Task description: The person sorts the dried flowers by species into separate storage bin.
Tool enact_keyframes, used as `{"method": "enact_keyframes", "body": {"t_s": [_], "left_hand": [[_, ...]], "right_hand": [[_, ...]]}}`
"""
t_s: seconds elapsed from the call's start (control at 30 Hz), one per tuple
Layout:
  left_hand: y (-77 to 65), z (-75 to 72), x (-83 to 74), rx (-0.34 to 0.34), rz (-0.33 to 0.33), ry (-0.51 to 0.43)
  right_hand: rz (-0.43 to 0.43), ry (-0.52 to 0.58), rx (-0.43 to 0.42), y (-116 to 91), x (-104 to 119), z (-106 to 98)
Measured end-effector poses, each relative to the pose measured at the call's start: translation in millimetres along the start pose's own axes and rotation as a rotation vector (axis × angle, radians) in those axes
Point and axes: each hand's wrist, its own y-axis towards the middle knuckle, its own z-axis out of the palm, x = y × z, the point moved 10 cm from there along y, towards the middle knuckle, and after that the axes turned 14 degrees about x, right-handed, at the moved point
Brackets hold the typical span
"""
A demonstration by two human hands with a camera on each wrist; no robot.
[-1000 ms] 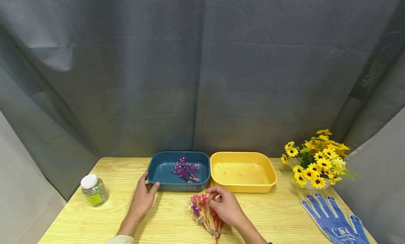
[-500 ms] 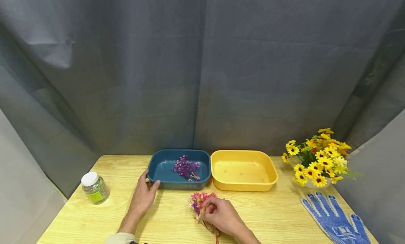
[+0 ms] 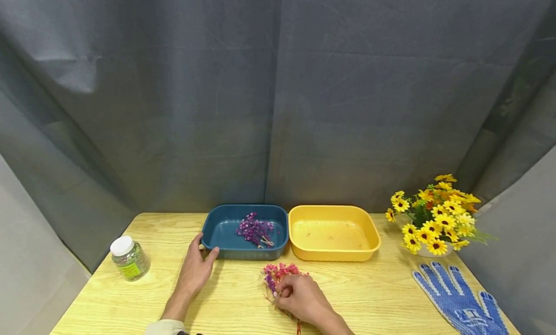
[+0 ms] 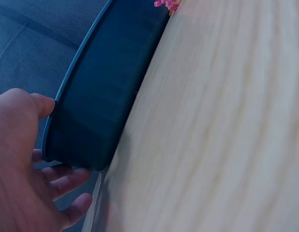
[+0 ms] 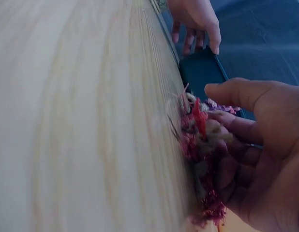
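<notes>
A bunch of small dried flowers (image 3: 270, 277), pink and purple with red stems, lies on the table before the trays. At the bunch, my right hand (image 3: 304, 299) has bent fingers (image 5: 230, 126) among the blossoms. Its thumb shows apart from the index finger in the right wrist view; whether it pinches a stem is hidden. My left hand (image 3: 194, 270) rests on the left front corner of the blue tray (image 3: 247, 254). The thumb touches the front rim and the fingers spread loosely along the side. Purple dried flowers (image 3: 252, 230) lie inside that tray.
A yellow tray (image 3: 334, 256) stands against the blue one's right side. On the left is a white-lidded jar (image 3: 130, 262). Yellow artificial flowers in a white pot (image 3: 434, 229) and a blue glove (image 3: 465, 301) occupy the right. A grey curtain (image 3: 269, 93) hangs behind the table.
My right hand has shifted slightly toward me and left, lower over the bunch, covering more of its stems. The left hand keeps its place at the blue tray's corner.
</notes>
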Motion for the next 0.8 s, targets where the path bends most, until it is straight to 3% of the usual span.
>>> {"method": "enact_keyframes", "body": {"t_s": [0.2,0.33,0.8], "left_hand": [[-1.4,0.3,0.0,0.009,-0.004,0.000],[-0.8,0.5,-0.3,0.010,-0.005,-0.003],[0.0,0.4,0.7,0.005,-0.012,0.004]], "right_hand": [[-0.003,-0.060,-0.062,-1.1,3.0,0.1],[0.009,-0.038,-0.066,-1.1,1.4,1.2],[0.115,0.207,0.051,0.1,-12.8,0.4]]}}
